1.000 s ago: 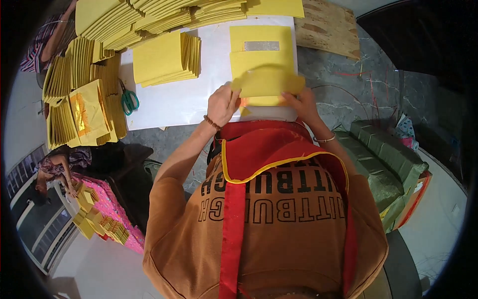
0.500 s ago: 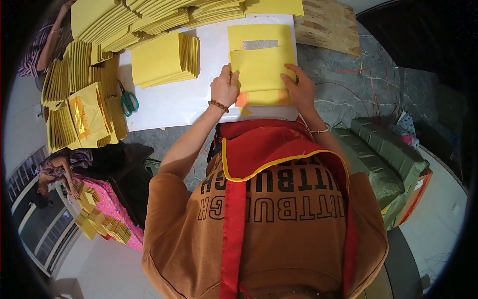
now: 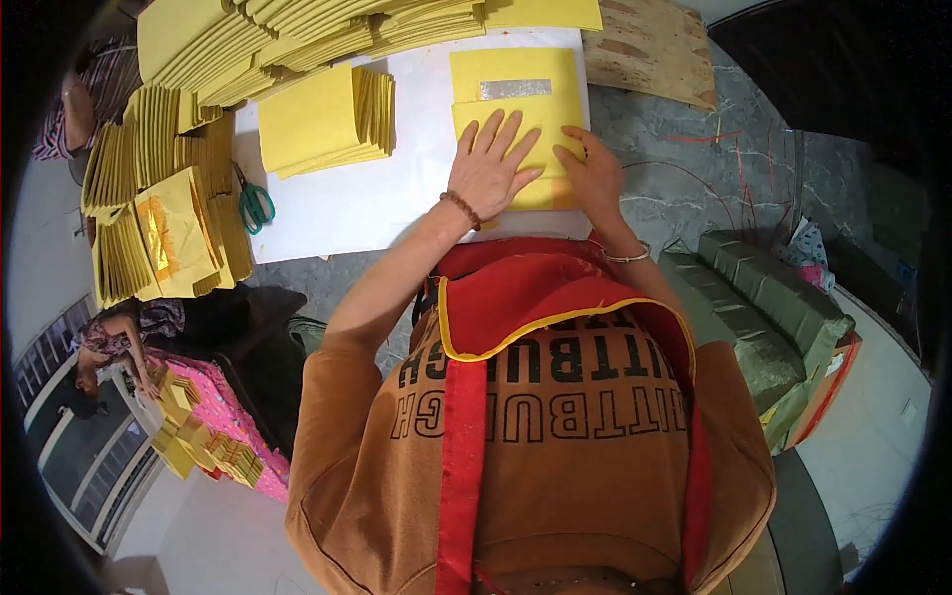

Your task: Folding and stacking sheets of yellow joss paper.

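A folded yellow paper sheet [image 3: 550, 139] lies on the white tabletop in front of me, a silver rectangle [image 3: 515, 88] showing above its folded flap. Orange shows near its lower edge. My left hand [image 3: 491, 169] is open, palm down on the sheet with fingers spread, covering part of it. At the sheet's right edge, my right hand [image 3: 595, 178] has its thumb and forefinger bent over the paper; its other fingers are partly hidden. Left of the sheet stands a stack of folded yellow papers [image 3: 322, 119].
Piles of folded yellow papers [image 3: 203, 45] line the table's far and left sides. Green-handled scissors [image 3: 256, 206] lie near the left edge. A wooden board [image 3: 650, 50] is beyond the right corner, green wrapped bundles [image 3: 744, 307] at right. Other people work at left, one by a pink-covered table [image 3: 223, 412].
My left hand has moved from the sheet's left edge to the right and flattened onto its middle, fingers spread. My right hand stays at the right edge, almost unmoved.
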{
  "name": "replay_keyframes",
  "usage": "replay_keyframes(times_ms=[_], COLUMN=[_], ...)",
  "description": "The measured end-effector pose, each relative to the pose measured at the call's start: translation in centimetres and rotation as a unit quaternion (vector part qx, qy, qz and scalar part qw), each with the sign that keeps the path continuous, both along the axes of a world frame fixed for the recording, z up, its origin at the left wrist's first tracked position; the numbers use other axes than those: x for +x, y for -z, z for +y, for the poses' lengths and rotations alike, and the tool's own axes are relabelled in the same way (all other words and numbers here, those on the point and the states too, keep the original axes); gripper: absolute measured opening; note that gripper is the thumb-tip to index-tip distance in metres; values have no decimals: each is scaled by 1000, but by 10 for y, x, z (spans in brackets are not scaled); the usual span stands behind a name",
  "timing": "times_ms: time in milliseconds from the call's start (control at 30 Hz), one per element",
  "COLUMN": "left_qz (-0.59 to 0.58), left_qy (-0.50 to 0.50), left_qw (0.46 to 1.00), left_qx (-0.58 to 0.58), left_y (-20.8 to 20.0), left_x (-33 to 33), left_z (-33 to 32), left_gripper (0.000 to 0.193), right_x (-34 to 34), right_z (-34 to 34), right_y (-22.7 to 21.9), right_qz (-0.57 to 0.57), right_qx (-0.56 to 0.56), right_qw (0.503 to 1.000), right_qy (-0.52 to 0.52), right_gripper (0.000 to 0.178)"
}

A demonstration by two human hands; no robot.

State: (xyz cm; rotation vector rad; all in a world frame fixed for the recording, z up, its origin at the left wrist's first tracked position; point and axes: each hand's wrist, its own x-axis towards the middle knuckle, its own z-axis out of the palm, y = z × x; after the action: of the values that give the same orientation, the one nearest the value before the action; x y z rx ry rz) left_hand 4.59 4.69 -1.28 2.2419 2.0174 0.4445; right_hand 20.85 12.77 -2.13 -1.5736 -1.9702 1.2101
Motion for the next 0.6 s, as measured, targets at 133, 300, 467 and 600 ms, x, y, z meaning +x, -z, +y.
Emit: replay_keyframes(times_ms=[133,300,467,600], left_qz=[42,24,32,172], left_qy=[8,24,42,85], left_qw=[999,999,999,981], left_qx=[-23,-28,0,26], left_y=[10,7,8,3], left_x=[-1,-2,-4,3], left_z=[-3,-2,3,5], left_gripper=[56,59,61,55], right_x=[-3,4,2,-5], right_z=[-12,-18,-19,-19], right_y=[-12,5,11,1], right_qz=[-152,-120,-122,-90], right_qx=[190,346,338,270], right_qw=[970,894,901,936], right_qy=[-14,-260,-244,-207], right_gripper=[41,53,55,51])
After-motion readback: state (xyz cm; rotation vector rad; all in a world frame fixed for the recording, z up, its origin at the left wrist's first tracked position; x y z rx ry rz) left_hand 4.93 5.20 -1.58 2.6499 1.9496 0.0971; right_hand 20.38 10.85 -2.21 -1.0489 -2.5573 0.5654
